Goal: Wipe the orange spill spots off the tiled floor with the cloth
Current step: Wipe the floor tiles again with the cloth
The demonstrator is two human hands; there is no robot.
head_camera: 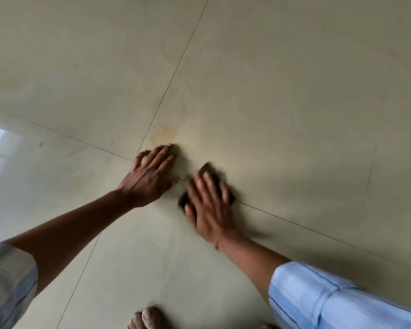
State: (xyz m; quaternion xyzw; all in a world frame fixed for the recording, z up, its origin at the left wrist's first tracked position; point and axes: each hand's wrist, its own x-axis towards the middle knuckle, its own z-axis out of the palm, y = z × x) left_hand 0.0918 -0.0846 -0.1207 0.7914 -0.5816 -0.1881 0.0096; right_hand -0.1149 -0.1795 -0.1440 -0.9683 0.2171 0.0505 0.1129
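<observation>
I see my left hand [150, 176] planted flat on the glossy beige tiled floor [294, 103], arm stretched forward. Its fingers are straight and slightly spread, with the tips at the edge of the faint orange smear [166, 133]. My right hand [209, 210], motion-blurred, presses palm-down with fingers spread on the dark cloth [209, 167]. The cloth lies across a grout line, just right of the left hand and near the smear.

One head view, wide-angle, tilted steeply down, close over left hand [150, 176] and right hand [209, 210], tiled floor [294, 91] beyond them
</observation>
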